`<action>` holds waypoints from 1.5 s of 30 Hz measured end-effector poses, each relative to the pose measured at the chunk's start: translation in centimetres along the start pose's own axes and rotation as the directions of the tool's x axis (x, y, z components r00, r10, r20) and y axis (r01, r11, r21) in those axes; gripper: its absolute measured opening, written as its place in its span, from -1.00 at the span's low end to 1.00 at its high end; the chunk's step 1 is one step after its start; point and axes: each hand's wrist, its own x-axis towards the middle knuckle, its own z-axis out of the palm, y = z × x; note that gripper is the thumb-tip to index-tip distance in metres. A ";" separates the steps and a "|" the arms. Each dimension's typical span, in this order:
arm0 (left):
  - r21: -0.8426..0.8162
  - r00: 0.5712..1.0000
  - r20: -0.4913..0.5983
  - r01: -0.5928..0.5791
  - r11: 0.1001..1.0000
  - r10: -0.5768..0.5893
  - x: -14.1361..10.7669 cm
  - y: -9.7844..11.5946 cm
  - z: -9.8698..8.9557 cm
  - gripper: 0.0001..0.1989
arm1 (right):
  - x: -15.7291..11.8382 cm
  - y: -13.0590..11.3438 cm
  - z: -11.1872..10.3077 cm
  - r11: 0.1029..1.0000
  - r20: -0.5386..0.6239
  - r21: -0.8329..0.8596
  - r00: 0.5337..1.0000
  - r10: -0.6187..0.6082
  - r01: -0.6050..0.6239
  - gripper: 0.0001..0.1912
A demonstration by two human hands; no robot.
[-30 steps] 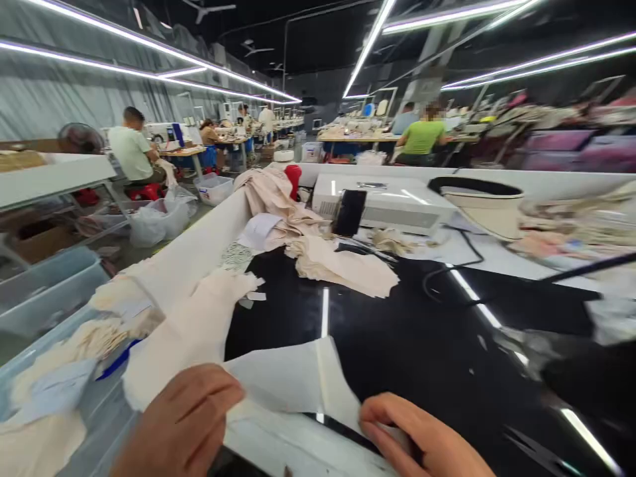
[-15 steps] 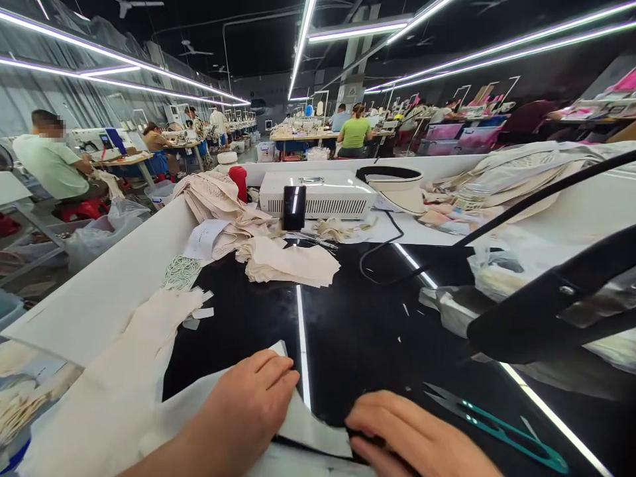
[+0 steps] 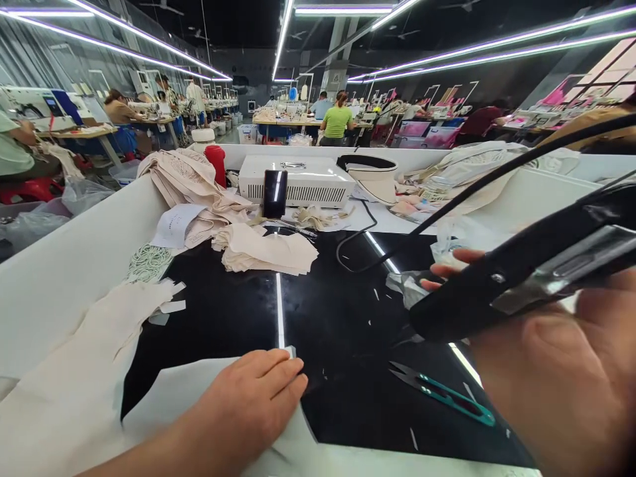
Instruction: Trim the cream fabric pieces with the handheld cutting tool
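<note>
My left hand point(image 3: 258, 397) presses down on pale fabric point(image 3: 189, 391) at the near edge of the black tabletop point(image 3: 338, 331), its fingers together over the fabric's corner. At the right, my right hand point(image 3: 556, 371) is wrapped round a black corded tool point(image 3: 477, 291), raised above the table. The tool's tip points left and hides part of the fingers. Below that tip lie teal thread snips point(image 3: 447, 394). A long cream fabric piece point(image 3: 84, 351) spreads over the left side.
Behind are a cream fabric stack point(image 3: 268, 252), a phone point(image 3: 275, 193), a white vented box point(image 3: 298, 179) and a red bottle point(image 3: 215, 164). The tool's black cable point(image 3: 447, 205) arcs across the right. White side walls point(image 3: 74, 245) border the table. People sit at sewing machines farther off.
My right hand has left the fabric edge and moved right and up, taking hold of the black tool. My left hand stays on the fabric. The view has turned slightly right.
</note>
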 end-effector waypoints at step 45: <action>0.047 0.980 -0.195 0.041 0.998 -0.032 -0.5 1.2 0.2 -0.73 | -2.2 -0.1 11.5 0.757 0.156 0.646 0.988 -0.004 -0.099 -0.43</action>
